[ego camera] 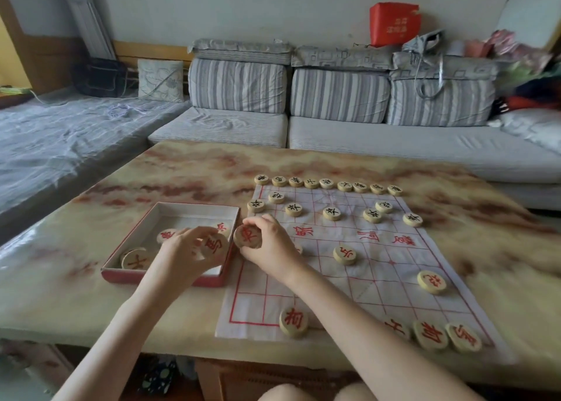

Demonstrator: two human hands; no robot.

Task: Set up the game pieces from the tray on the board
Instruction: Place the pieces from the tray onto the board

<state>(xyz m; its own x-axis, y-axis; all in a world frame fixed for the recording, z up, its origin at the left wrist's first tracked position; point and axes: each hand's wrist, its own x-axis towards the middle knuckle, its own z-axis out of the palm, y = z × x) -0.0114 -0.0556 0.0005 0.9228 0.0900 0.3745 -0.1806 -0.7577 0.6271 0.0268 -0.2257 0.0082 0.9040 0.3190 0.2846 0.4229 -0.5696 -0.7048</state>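
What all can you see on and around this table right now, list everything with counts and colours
Board: one, white cloth with red grid, right half of table.
Black-lettered pieces: sixteen, pale wood, far side of board.
Red-lettered pieces: six fully visible on board, near half.
Tray: one, red-edged white box, left of board, a few red pieces inside.
Table: one, cream and rust marbled.
Sofa: grey striped, behind table.
Left hand: holds one red-lettered piece over tray.
Right hand: holds one at board's left edge.

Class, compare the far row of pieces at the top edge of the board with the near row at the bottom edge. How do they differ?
The far row carries black characters; the near row carries red. The far row shows nine discs side by side, while the near row shows only four, with gaps. Both are pale wooden discs lying flat along the cloth board.
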